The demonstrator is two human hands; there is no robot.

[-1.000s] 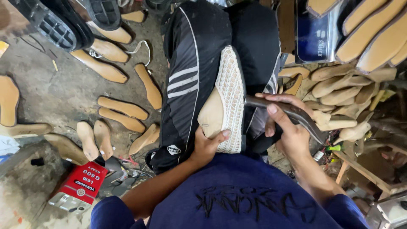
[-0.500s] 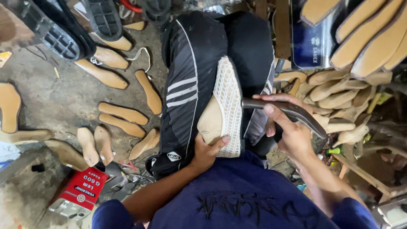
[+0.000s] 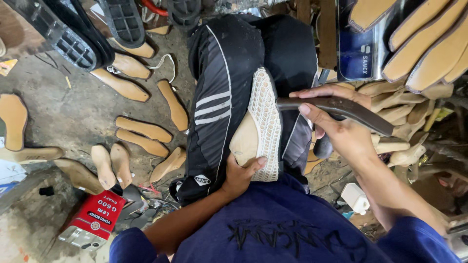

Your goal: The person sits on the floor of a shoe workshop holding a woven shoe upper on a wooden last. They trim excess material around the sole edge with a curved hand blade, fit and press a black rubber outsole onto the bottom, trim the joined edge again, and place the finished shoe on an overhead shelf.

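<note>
My left hand (image 3: 241, 173) grips the white mesh shoe (image 3: 263, 124) on my lap. Just right of the shoe, my right hand (image 3: 336, 129) wraps tight around a dark tool (image 3: 336, 108). A slip could tear the mesh.

Bottom left on the concrete floor (image 3: 63, 117) there's a flat rectangular tin (image 3: 92, 221), red with a bare metal end and light lettering, lying tilted. Top right, a blue rectangular package (image 3: 355, 53) with pale print stands behind the stacked soles. Small white box-like container (image 3: 354, 197) sits low right. The black trousers carry a little white diamond label (image 3: 202, 179).
</note>
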